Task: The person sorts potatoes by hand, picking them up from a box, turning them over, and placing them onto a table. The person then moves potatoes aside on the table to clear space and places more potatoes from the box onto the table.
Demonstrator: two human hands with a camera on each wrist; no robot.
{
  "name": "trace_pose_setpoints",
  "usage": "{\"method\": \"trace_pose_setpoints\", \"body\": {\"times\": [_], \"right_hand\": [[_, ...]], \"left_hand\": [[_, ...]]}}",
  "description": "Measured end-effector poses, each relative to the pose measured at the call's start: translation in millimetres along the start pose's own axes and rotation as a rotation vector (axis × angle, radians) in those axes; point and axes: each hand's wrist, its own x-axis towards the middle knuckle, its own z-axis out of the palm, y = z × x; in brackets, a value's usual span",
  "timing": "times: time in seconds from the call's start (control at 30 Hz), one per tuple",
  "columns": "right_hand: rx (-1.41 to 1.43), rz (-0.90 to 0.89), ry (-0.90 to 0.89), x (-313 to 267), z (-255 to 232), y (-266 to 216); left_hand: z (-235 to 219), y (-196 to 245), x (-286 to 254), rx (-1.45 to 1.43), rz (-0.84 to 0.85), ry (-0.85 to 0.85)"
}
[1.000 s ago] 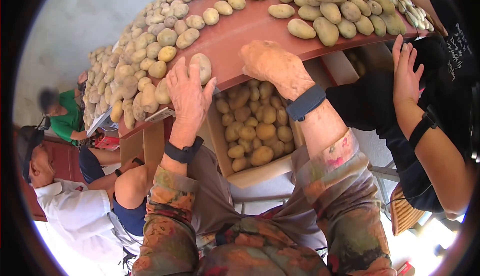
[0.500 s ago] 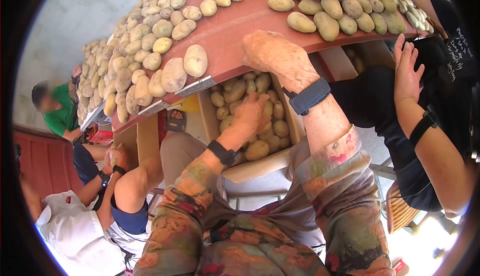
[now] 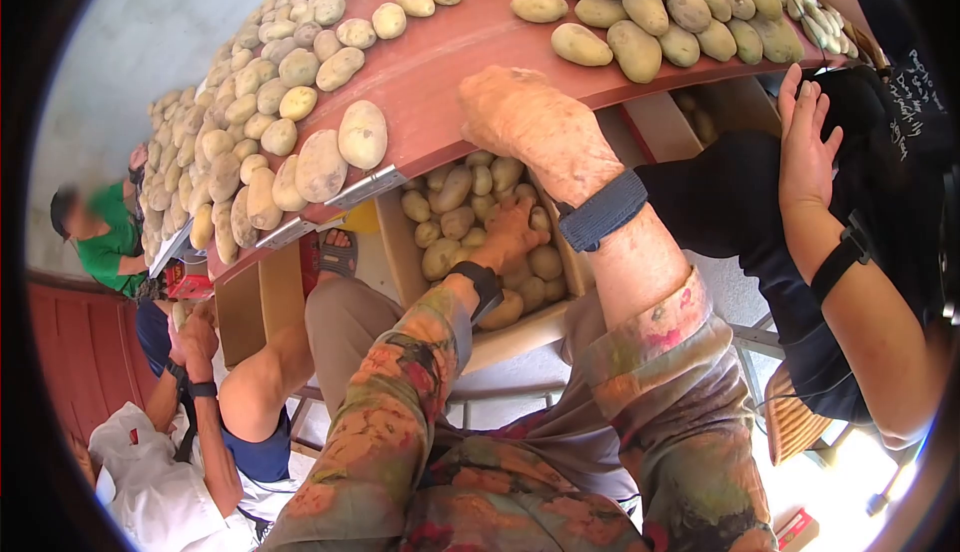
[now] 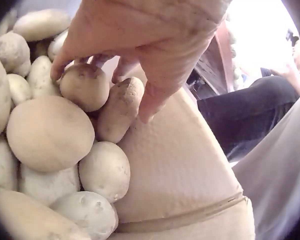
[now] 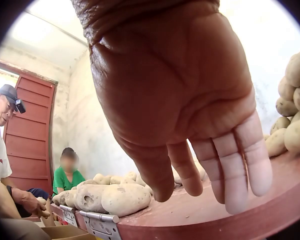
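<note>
My left hand (image 3: 512, 236) reaches down into a cardboard box (image 3: 398, 244) of potatoes. In the left wrist view, its fingers spread over a round potato (image 4: 85, 87), and the thumb (image 4: 148, 102) lies beside an oblong potato (image 4: 121, 110) at the box wall. Part of the fingers is hidden behind these potatoes. My right hand (image 3: 530, 127) is at the near edge of the red table (image 3: 440, 52), its fingers straight and pointing down in the right wrist view, holding nothing. Two large potatoes (image 3: 362, 135) lie on the table left of it.
Many potatoes (image 3: 275, 92) cover the table's left side, and a pile of larger ones (image 3: 650, 7) stands at the back right. Metal hinges (image 3: 365, 188) line the near edge. A person in white (image 3: 150, 452) sits at left; another in black (image 3: 850, 152) is close at right.
The left hand has let go of a large potato on the table, moved down into the box and reached deeper among the potatoes. The right hand stays by the table edge.
</note>
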Motion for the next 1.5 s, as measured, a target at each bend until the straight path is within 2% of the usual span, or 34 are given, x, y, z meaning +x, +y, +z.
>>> {"method": "trace_pose_setpoints", "body": {"times": [0.03, 0.1, 0.13, 0.17, 0.23, 0.3, 0.37, 0.4, 0.5, 0.6, 0.7, 0.8, 0.83, 0.97, 1.1, 1.23, 1.37, 1.47, 1.5], "right_hand": [[-0.002, -0.003, 0.002, 1, 1, 0], [-0.005, 0.000, 0.008, 2, 3, -1], [-0.007, 0.007, 0.011, 2, 4, -2], [-0.009, 0.015, 0.015, 3, 4, -3], [-0.018, 0.004, 0.012, 3, 3, -4], [-0.022, 0.004, 0.012, 3, 3, -4], [-0.017, 0.009, 0.016, 4, 5, -3], [-0.005, -0.003, 0.036, 4, 7, -2], [0.019, -0.024, 0.061, 4, 8, 2], [0.029, -0.023, 0.040, 6, 7, 2], [0.083, -0.048, 0.067, 8, 15, 4], [0.149, -0.075, 0.043, 8, 15, 1], [0.145, -0.098, 0.031, 7, 14, -1], [0.140, -0.209, 0.124, 6, 22, 6], [0.237, -0.171, -0.055, 9, 14, 0], [0.432, -0.327, -0.170, -1, 6, -15], [0.566, -0.248, -0.472, -8, -9, -37], [0.552, -0.428, -0.314, 4, 14, -31], [0.574, -0.449, -0.312, 6, 15, -32]], "left_hand": [[2, -3, 3, -0.065, -0.031, 0.000], [2, 7, 0, 0.089, -0.084, 0.010], [-2, 20, -6, 0.179, -0.110, 0.017], [-18, 64, -28, 0.295, -0.135, 0.036], [-26, 84, -40, 0.388, -0.074, 0.087], [-25, 62, -40, 0.339, 0.098, 0.150], [-26, 34, -32, 0.120, 0.130, 0.073], [-31, 35, -36, -0.030, 0.118, 0.040], [-64, 82, -79, -0.549, 0.016, -0.044], [-79, 98, -119, -1.140, 0.010, -0.077], [-90, 98, -147, -1.433, 0.074, -0.176], [-90, 92, -158, -1.605, 0.156, -0.152], [-91, 98, -162, -1.652, 0.134, -0.114], [-98, 103, -177, -1.587, 0.190, -0.097], [-107, 105, -188, -1.480, 0.196, -0.049], [-117, 117, -199, -1.356, 0.290, 0.058], [-124, 134, -208, -1.337, 0.321, 0.154], [-125, 140, -207, -1.306, 0.338, 0.241], [-126, 142, -207, -1.282, 0.341, 0.274]]}}
